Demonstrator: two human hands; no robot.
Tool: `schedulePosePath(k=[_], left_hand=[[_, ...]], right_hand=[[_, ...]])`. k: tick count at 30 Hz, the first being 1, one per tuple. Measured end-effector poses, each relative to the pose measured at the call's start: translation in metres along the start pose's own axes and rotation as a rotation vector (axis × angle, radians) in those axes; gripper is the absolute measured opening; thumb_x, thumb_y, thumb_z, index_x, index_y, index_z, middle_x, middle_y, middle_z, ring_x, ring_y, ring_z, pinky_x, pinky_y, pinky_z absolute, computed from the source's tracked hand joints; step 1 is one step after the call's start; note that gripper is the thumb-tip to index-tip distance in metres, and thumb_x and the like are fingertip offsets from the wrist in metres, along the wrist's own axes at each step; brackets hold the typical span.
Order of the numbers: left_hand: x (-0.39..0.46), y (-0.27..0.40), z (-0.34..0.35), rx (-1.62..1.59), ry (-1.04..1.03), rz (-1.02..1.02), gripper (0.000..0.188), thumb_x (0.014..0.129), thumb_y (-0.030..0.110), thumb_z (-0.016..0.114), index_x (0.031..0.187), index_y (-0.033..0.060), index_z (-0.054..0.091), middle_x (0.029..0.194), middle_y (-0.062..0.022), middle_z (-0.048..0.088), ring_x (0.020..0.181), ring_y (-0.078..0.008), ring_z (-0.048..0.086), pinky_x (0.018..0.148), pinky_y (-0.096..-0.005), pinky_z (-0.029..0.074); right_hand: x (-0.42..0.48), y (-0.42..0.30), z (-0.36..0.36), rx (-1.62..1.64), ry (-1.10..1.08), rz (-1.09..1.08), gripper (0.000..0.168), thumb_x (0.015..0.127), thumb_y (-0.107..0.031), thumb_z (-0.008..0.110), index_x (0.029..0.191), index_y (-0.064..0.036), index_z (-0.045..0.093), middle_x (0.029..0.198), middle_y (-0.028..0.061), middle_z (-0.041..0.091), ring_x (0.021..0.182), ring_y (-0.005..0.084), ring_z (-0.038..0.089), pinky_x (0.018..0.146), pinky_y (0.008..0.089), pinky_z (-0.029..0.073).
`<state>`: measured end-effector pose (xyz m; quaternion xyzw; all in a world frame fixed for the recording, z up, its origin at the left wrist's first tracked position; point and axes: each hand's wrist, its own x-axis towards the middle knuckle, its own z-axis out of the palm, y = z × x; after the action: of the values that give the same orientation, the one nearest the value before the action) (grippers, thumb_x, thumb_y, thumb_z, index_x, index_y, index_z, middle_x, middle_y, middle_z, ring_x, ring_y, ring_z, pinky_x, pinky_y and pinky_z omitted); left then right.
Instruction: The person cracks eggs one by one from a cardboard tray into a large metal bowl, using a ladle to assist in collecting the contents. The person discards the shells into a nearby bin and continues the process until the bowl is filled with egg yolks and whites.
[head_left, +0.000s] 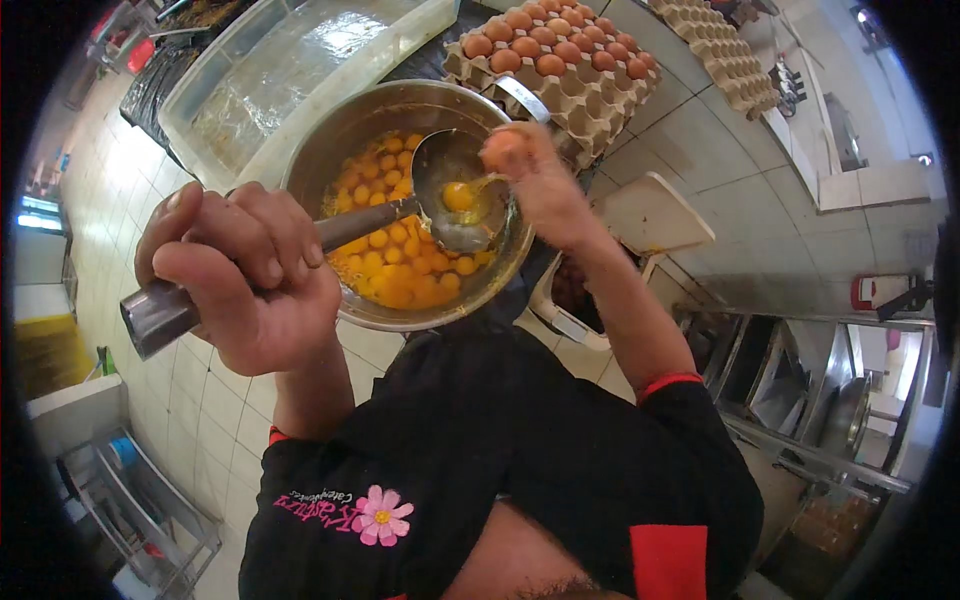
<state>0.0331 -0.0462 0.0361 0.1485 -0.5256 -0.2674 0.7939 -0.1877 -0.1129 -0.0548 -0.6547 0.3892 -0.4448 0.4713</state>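
My left hand (247, 277) grips the tube-like metal handle of a large ladle (371, 225). The ladle's bowl is over a big metal pot (311, 154) and contains one egg yolk (458, 196) with clear egg white. Many whole yolks (394, 289) float in liquid in the pot below. Above the ladle's right rim, my right hand (553, 196) is closed around a brown egg (504, 150), blurred by motion. A strand of egg white hangs between that egg and the ladle. Whether its shell is fully split cannot be made out.
Stacked cardboard egg trays (577, 97) with brown eggs stand behind the pot. More trays (720, 56) are at the upper right. A translucent plastic tub (206, 146) lies left of the pot. Below my right forearm is an open bin (559, 319) with dark contents. Metal racks (810, 442) stand right.
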Motion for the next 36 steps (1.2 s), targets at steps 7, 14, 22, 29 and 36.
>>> schedulePosePath(k=[7,14,22,29,36], left_hand=[[-0.006,-0.004,-0.010,0.085,0.082,-0.010,0.037,0.096,0.031,0.041,0.116,0.0018,0.049,0.056,0.0017,0.033,0.046,-0.0080,0.032,0.043,-0.0230,0.032],[-0.001,-0.008,-0.009,0.051,0.105,-0.006,0.030,0.096,0.028,0.042,0.110,0.0013,0.048,0.055,-0.0011,0.036,0.042,-0.0083,0.032,0.040,-0.0224,0.032],[0.001,-0.002,-0.010,0.071,0.110,0.015,0.028,0.096,0.026,0.043,0.109,0.0015,0.048,0.054,-0.0008,0.035,0.042,-0.0082,0.031,0.040,-0.0222,0.032],[0.001,0.004,-0.018,0.135,0.110,0.038,0.030,0.096,0.027,0.041,0.111,0.0014,0.048,0.055,0.0001,0.034,0.042,-0.0078,0.031,0.040,-0.0222,0.032],[-0.002,0.002,-0.022,0.131,0.148,0.006,0.035,0.096,0.030,0.041,0.114,0.0003,0.049,0.056,0.0013,0.032,0.045,-0.0075,0.031,0.041,-0.0226,0.031]], right_hand=[[-0.043,-0.045,-0.110,-0.070,-0.007,0.463,0.044,0.093,-0.033,0.046,0.128,-0.006,0.041,0.107,0.0071,0.053,0.093,0.0140,0.052,0.083,0.0280,0.042],[-0.006,0.028,-0.173,-0.933,0.127,0.170,0.057,0.083,-0.036,0.059,0.126,-0.001,0.044,0.124,0.0204,0.048,0.117,0.0323,0.044,0.097,0.0402,0.036],[0.142,0.069,-0.090,-1.205,0.146,0.112,0.041,0.081,-0.027,0.058,0.116,-0.006,0.050,0.125,0.0266,0.040,0.108,0.0412,0.049,0.090,0.0446,0.043],[0.150,0.068,-0.102,-0.683,0.198,0.161,0.037,0.081,-0.022,0.055,0.110,-0.002,0.045,0.096,0.0148,0.056,0.093,0.0303,0.057,0.078,0.0422,0.047],[0.033,0.008,-0.060,-0.353,0.214,-0.030,0.034,0.089,-0.017,0.052,0.117,0.001,0.043,0.097,0.0108,0.053,0.090,0.0273,0.052,0.084,0.0368,0.042]])
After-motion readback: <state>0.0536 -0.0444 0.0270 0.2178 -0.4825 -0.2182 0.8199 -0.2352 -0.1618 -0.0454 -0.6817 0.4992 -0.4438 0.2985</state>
